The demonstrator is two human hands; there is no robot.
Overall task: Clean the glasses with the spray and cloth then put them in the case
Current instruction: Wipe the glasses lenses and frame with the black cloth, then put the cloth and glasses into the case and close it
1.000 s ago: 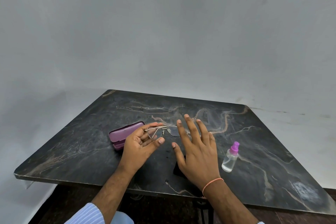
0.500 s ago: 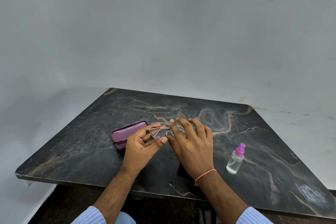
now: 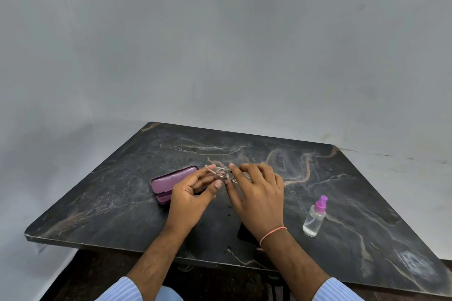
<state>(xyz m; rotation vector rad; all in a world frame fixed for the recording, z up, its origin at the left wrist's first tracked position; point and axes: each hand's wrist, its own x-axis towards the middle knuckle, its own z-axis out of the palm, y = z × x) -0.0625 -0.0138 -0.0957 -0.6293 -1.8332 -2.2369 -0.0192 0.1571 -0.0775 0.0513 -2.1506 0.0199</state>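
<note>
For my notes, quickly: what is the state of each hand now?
Left hand: fingers pinch the glasses.
Right hand: fingers grip the glasses too.

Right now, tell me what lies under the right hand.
A dark cloth shows on the table under the right hand's wrist; the hand covers the rest. Its fingers hold the glasses.

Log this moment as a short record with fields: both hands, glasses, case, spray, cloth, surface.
left hand: fingers curled, pinching the glasses
right hand: fingers bent over the glasses' other side
glasses: thin metal frame, held above the table between both hands
case: purple, lying on the table left of the hands; open or closed unclear
spray bottle: clear, pink top, upright, right of the hands, untouched
cloth: dark, mostly hidden under the right wrist
table: dark marble
</note>
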